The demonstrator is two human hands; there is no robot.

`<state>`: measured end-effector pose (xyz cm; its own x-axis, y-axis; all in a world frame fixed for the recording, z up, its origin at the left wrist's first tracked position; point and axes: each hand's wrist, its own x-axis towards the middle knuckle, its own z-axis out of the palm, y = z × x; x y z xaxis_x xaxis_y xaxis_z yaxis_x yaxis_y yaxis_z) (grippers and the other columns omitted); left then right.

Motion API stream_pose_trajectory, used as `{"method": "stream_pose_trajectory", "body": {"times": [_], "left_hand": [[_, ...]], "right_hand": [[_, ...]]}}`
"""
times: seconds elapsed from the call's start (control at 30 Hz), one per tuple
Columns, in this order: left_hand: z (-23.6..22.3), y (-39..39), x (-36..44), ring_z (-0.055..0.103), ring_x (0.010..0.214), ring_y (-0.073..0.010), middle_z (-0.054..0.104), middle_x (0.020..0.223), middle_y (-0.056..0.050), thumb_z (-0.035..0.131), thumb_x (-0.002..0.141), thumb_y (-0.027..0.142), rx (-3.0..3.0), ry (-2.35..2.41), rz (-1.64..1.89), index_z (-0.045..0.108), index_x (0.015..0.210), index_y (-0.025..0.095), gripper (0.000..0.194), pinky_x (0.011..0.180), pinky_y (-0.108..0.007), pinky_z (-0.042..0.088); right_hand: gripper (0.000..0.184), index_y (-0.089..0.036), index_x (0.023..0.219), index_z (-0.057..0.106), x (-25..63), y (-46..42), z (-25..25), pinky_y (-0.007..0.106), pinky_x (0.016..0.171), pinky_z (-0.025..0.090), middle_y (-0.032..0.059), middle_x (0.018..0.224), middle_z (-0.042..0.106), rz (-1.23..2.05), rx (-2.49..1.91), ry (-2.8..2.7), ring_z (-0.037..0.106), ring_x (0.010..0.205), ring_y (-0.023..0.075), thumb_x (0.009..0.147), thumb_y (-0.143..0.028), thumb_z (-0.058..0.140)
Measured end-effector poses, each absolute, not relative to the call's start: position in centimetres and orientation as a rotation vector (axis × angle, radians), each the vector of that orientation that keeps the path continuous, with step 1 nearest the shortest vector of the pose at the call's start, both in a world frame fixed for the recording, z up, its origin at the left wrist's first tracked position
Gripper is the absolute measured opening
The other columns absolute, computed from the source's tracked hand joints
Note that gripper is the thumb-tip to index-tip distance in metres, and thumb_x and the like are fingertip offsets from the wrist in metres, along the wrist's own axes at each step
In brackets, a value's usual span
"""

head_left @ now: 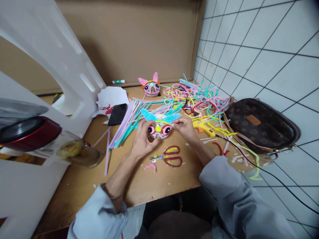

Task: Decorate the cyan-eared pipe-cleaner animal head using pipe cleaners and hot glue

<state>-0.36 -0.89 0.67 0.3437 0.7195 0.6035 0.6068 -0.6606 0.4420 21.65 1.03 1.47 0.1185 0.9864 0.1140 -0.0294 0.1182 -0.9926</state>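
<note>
Between my hands is a pipe-cleaner animal head (159, 126) with blue ears, big red-rimmed eyes and a yellow nose. My left hand (143, 139) grips its left side, thumb below and fingers above. At its right side, the fingers of my right hand (183, 127) pinch near the base of the right ear; what exactly they pinch is too small to make out. Red-handled scissors (169, 156) lie on the table just below the head. Beside them rests a curved pink pipe-cleaner piece (151, 167). A yellow glue gun (204, 128) lies right of my right hand.
A similar head with pink ears (151, 88) stands at the back. Loose pipe cleaners (196, 96) are heaped behind right, with straight ones (127, 122) at left. Also around are a phone (118, 114), a glass bottle (79, 152), a brown bag (261, 124) and a cord (251, 162).
</note>
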Motion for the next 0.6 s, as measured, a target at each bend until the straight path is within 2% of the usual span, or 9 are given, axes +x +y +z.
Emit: {"method": "stream_pose_trajectory", "body": {"times": [0.37,0.5,0.6], "left_hand": [[0.5,-0.9,0.1,0.056,0.123,-0.0311,0.057,0.129,-0.013,0.069,0.077,0.033,2.359,1.209,1.247,0.048,0.129,0.022,0.057,0.103,-0.05,0.052],[-0.2,-0.9,0.4,0.062,0.115,-0.0281,0.058,0.126,-0.012,0.075,0.077,0.038,2.141,1.209,1.319,0.042,0.128,0.024,0.062,0.098,-0.05,0.055],[-0.7,-0.7,0.7,0.062,0.116,-0.0282,0.057,0.126,-0.012,0.08,0.074,0.043,2.0,1.195,1.359,0.042,0.124,0.024,0.066,0.099,-0.05,0.055]], "right_hand": [[0.033,-0.021,0.058,0.066,21.9,0.9,1.7,0.032,0.065,0.051,0.0002,0.06,0.069,1.084,-1.207,-1.113,0.061,0.062,0.0163,0.045,-0.044,0.086],[0.032,-0.021,0.06,0.067,22.3,0.7,2.1,0.031,0.063,0.05,-0.0008,0.058,0.068,1.113,-1.268,-1.061,0.06,0.058,0.0152,0.043,-0.041,0.086],[0.034,-0.021,0.061,0.068,22.6,0.6,2.4,0.032,0.062,0.05,-0.0003,0.059,0.069,1.122,-1.297,-1.062,0.061,0.058,0.0162,0.041,-0.04,0.087]]}}
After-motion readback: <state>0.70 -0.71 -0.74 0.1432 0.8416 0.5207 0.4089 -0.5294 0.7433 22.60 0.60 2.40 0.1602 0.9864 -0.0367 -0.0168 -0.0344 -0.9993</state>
